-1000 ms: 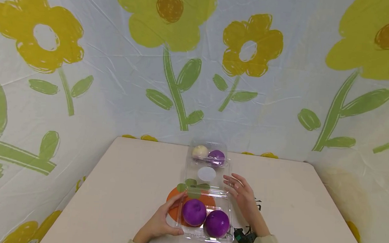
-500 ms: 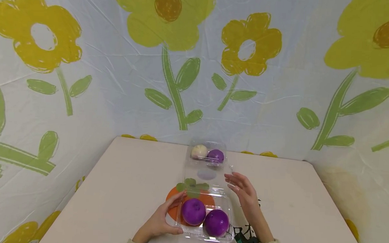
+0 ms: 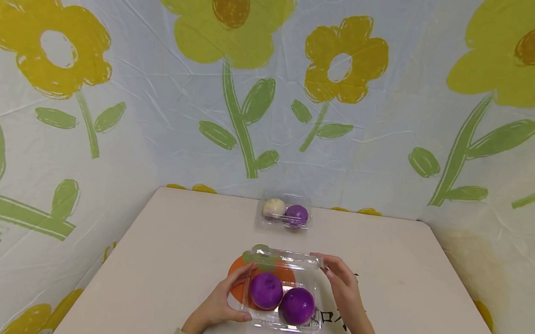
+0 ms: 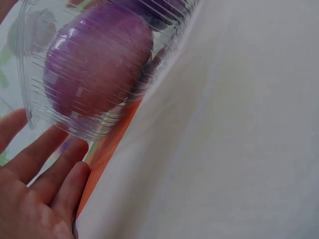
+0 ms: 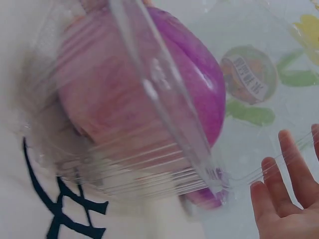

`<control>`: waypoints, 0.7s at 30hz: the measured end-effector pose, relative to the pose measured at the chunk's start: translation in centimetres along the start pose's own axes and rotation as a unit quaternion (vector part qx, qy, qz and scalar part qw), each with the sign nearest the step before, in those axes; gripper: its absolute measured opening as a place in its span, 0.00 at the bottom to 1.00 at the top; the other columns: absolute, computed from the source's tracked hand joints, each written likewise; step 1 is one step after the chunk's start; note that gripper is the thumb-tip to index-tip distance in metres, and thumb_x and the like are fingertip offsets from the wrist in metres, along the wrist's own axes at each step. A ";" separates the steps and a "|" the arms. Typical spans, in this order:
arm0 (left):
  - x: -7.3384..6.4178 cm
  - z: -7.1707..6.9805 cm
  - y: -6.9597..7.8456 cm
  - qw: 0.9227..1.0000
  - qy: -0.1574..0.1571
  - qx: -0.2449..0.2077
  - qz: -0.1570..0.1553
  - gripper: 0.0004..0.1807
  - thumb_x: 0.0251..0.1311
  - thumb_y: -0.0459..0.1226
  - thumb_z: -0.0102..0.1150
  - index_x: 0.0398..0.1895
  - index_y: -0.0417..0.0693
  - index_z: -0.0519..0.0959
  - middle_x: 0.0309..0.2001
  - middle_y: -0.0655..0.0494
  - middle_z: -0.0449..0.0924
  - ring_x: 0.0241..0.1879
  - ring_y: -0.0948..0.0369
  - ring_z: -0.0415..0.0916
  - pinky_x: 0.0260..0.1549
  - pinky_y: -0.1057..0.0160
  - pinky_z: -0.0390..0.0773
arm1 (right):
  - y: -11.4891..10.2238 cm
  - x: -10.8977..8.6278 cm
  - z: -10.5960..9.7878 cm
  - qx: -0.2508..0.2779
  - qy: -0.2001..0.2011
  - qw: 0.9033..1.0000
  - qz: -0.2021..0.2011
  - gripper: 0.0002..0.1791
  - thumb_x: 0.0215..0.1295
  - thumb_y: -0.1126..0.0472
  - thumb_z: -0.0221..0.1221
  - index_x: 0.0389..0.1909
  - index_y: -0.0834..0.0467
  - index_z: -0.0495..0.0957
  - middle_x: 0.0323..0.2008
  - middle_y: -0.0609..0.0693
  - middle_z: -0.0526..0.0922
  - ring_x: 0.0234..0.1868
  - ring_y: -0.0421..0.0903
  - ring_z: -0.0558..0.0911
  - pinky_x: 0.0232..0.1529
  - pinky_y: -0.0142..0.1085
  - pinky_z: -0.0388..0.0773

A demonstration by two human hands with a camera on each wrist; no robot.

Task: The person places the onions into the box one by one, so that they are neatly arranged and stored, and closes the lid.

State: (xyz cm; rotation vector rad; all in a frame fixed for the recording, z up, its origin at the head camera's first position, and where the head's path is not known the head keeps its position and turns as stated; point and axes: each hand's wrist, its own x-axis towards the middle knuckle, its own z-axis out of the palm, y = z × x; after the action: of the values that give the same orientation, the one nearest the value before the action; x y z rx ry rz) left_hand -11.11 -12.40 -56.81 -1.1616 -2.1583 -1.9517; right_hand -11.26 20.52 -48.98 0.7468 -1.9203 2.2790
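Note:
In front of me lies a clear plastic clamshell box (image 3: 284,326) holding two glossy purple onions (image 3: 266,291) (image 3: 297,306). Its hinged lid (image 3: 286,258) stands raised at the far side, seen nearly edge-on. My left hand (image 3: 218,300) spans the box's left side, thumb at the near corner, forefinger at the far one. In the left wrist view, its fingertips (image 4: 75,149) touch the ribbed corner. My right hand (image 3: 345,283) is at the lid's right edge. Its fingers (image 5: 294,172) look straight behind the clear edge in the right wrist view; the thumb is out of that view.
Farther back stands a second clear box (image 3: 258,224) with a pale onion (image 3: 274,208) and a purple one (image 3: 297,215). An orange and green print (image 3: 237,274) and black characters (image 3: 326,316) lie beneath the near box. A flower-printed sheet (image 3: 175,134) encloses the table (image 3: 194,243).
The lid, lying back flat toward the far box a second ago, has swung up and toward me with my right hand at its edge. My left hand stays at the box's left side.

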 end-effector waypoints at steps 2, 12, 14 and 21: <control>-0.1 0.0 0.1 1.000 0.002 0.003 -0.009 0.58 0.42 0.33 0.80 0.76 0.36 0.53 0.72 0.34 0.60 0.68 0.42 0.63 0.66 0.60 0.67 | 0.1 -0.5 0.0 -0.016 -0.003 1.000 0.007 0.19 0.74 0.73 0.39 0.60 0.73 0.67 0.62 0.57 0.77 0.66 0.45 0.71 0.66 0.30 0.64; -0.2 0.1 0.5 0.998 0.014 0.012 -0.053 0.57 0.40 0.30 0.80 0.76 0.46 0.57 0.68 0.44 0.68 0.65 0.48 0.69 0.65 0.58 0.68 | 1.5 -1.9 0.2 0.020 -0.044 0.995 -0.086 0.21 0.67 0.80 0.33 0.57 0.79 0.65 0.65 0.70 0.68 0.70 0.53 0.67 0.70 0.34 0.60; -0.2 0.1 0.5 0.999 0.013 0.011 -0.051 0.57 0.40 0.29 0.80 0.76 0.47 0.57 0.69 0.48 0.68 0.64 0.49 0.70 0.66 0.58 0.68 | 1.5 -2.2 0.3 0.020 -0.040 0.996 -0.075 0.20 0.67 0.79 0.33 0.56 0.79 0.64 0.66 0.70 0.67 0.71 0.52 0.66 0.70 0.34 0.60; 0.0 0.1 0.3 0.999 0.015 0.003 -0.028 0.57 0.39 0.30 0.80 0.75 0.43 0.57 0.69 0.47 0.67 0.65 0.53 0.69 0.67 0.58 0.66 | 1.1 -3.0 0.9 0.009 -0.007 1.000 -0.009 0.16 0.70 0.76 0.38 0.54 0.82 0.60 0.69 0.67 0.65 0.72 0.48 0.65 0.69 0.32 0.62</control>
State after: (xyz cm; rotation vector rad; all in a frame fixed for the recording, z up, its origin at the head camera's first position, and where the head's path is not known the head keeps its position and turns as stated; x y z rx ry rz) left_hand -10.86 -12.35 -56.56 -1.0755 -2.2051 -1.9698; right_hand -8.69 20.20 -51.08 0.7823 -1.8926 2.2898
